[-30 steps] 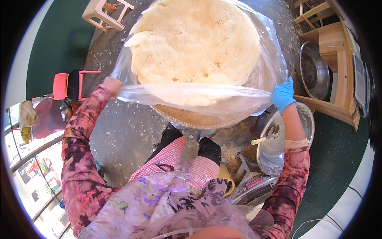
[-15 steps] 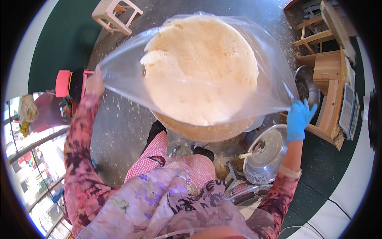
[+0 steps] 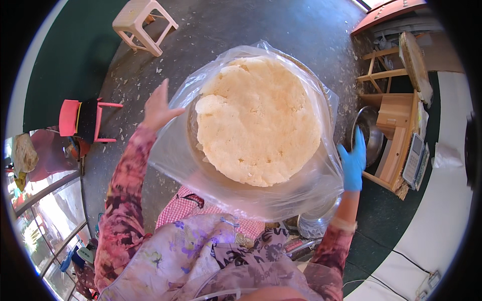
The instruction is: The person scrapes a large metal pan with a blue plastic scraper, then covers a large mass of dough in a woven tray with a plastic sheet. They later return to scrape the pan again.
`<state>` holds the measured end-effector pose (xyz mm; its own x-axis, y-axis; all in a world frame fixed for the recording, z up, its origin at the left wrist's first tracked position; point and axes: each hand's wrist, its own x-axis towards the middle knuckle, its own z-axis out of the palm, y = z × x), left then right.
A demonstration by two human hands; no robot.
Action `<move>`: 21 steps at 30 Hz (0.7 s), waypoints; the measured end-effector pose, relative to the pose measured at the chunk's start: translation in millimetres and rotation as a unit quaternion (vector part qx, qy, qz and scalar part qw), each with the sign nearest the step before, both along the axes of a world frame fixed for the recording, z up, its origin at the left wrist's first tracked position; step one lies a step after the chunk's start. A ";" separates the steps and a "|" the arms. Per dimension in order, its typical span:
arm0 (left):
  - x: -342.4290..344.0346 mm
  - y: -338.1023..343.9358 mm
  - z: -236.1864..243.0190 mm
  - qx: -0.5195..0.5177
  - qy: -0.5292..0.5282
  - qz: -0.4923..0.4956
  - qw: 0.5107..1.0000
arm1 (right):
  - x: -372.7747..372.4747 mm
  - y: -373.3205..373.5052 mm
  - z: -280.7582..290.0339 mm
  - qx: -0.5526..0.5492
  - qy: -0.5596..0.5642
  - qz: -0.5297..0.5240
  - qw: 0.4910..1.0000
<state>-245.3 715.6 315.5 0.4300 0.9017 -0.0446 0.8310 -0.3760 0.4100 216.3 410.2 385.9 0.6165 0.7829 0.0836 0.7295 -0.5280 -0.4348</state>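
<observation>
A large round, pale yellow slab that looks like dough (image 3: 258,123) lies in front of me, one ragged notch on its left edge. Around it spreads a clear plastic sheet (image 3: 216,195); whether the film passes over or under the slab I cannot tell. Beneath the film, part of a round tan rim shows. My bare left hand (image 3: 159,106) hovers at the sheet's left side, thumb and fingers apart, holding nothing. By the right edge of the film is my right hand (image 3: 354,161) in a blue glove, also open with fingers spread.
Left of me stand a pale plastic stool (image 3: 143,22) and a small pink chair (image 3: 70,118). On the right are a metal basin (image 3: 371,133), a wooden cabinet (image 3: 394,113) and a grey scale (image 3: 414,160). Another metal vessel (image 3: 314,226) sits near my right forearm.
Both hands have let go of the plastic sheet, which has come down around the slab. My left hand has moved inward to the right, my right hand slightly to the left.
</observation>
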 end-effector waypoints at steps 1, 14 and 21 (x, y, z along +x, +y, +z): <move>24.7 4.3 -14.5 0.013 0.030 -0.013 0.999 | -1.9 33.8 -10.2 0.017 -0.055 0.075 0.995; 83.3 157.0 -102.6 0.123 0.137 0.140 0.973 | 100.0 228.3 -142.3 -0.140 -0.198 0.001 0.970; 111.1 198.4 -46.2 0.263 0.044 0.098 0.959 | 162.4 240.8 -76.9 -0.018 -0.234 -0.051 0.971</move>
<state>-134.2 914.0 269.3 0.2659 0.8722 0.4105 0.9292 -0.3453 0.1319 378.7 650.9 308.9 0.5926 0.7270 0.3468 0.7854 -0.6170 -0.0485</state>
